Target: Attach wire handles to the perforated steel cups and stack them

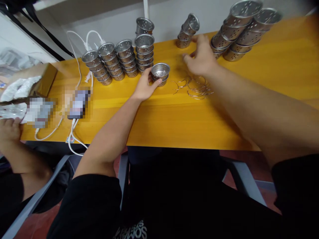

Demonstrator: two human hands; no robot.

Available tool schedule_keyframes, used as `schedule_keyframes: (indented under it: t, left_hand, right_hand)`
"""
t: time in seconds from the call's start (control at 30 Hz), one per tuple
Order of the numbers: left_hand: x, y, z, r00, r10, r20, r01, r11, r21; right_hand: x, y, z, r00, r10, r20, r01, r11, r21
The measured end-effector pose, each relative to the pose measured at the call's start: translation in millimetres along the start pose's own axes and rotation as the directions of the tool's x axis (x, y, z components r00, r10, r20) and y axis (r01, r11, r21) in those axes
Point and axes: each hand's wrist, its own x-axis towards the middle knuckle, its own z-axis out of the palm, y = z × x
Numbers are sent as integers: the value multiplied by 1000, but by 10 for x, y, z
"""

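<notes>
Left hand on the little perforated cups, right hand out by the leaning stack

So the left hand (146,85) has a small pair of nested perforated cups (163,74), thumb in front, fingers round the left side. They're mid-table, mouth up, long axis pretty much upright. The right hand (203,58) is farther off with thumb and fingers parted, right beside a leaning stack (187,31); can't tell if it's touching. That stack's axis tips right, with the top mouth angled up and right.

Readable stuff: white shirt lettering (134,230), partly cut off, something like "SOMA" and "SYSTE". The phone (80,104) at left is pixelated, so nothing to read there.

Room-wise, plain wood runs from the held cups to the near edge of the table (174,126). Far left is tight: a row of upright stacks (126,56) sits just beside the left hand. Loose curved wires (196,91) lie to the right of the cups, and bigger stacks (239,33) crowd the far right.
</notes>
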Motion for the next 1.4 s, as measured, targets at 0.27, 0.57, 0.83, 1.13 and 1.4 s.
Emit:
schedule_keyframes:
  t: [0.27,0.57,0.83,1.13,1.4]
  left_hand:
    - [-47,80,12,998,-62,-20,62,998,-12]
    - [-104,157,34,999,-30,14,30,999,-29]
    - [-55,58,32,1000,-21,0,21,1000,0]
    - [4,24,40,1000,-11,-23,11,1000,-10]
    - [60,-155,-9,1000,-4,-17,5,1000,30]
  right_hand:
    - [581,-117,-77,997,65,-34,-67,997,-44]
    - [808,-38,8,993,121,7,-119,988,-102]
    - [462,-48,-107,999,34,17,-29,976,-216]
    - [-348,174,-490,988,-63,139,95,966,-240]
    - [-618,331,-740,991,19,134,9,979,-204]
